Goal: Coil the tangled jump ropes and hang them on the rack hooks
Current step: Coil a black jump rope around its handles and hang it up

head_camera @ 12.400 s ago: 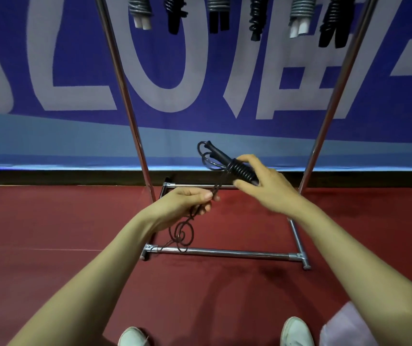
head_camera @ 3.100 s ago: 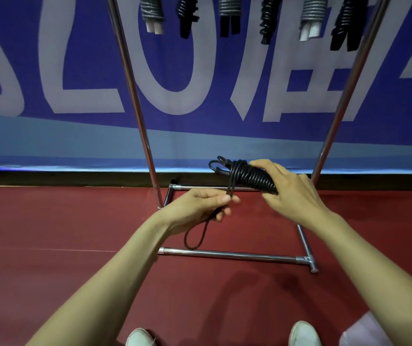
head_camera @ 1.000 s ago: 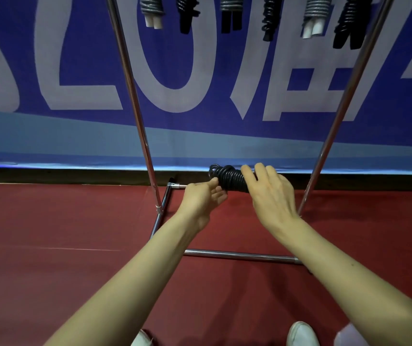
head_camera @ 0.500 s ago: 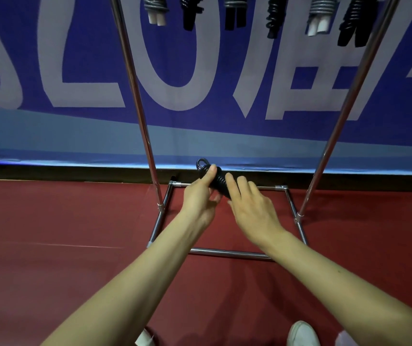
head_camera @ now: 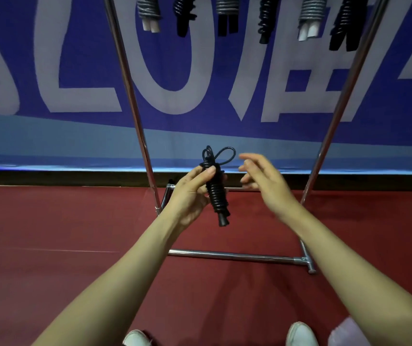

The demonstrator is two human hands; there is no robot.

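Dark red sports flooring (head_camera: 50, 245) fills the near half of our view, with a thin pale line running across it at the left. At its far edge a black strip (head_camera: 50, 178) runs along the foot of a blue banner (head_camera: 95, 46) printed with big white letters. Between us and the banner stands a chrome rack (head_camera: 237, 255), its base bars on the floor. Grey and black coiled ropes (head_camera: 225, 11) hang along the top.

Our left hand (head_camera: 190, 196) grips the black coiled jump rope (head_camera: 216, 196) upright in front of the rack, thumb pressed near its top, a small loop sticking out above. Our right hand (head_camera: 265, 181) is just to its right, fingers loosely spread and holding nothing. White shoes (head_camera: 300, 333) show at the near edge.
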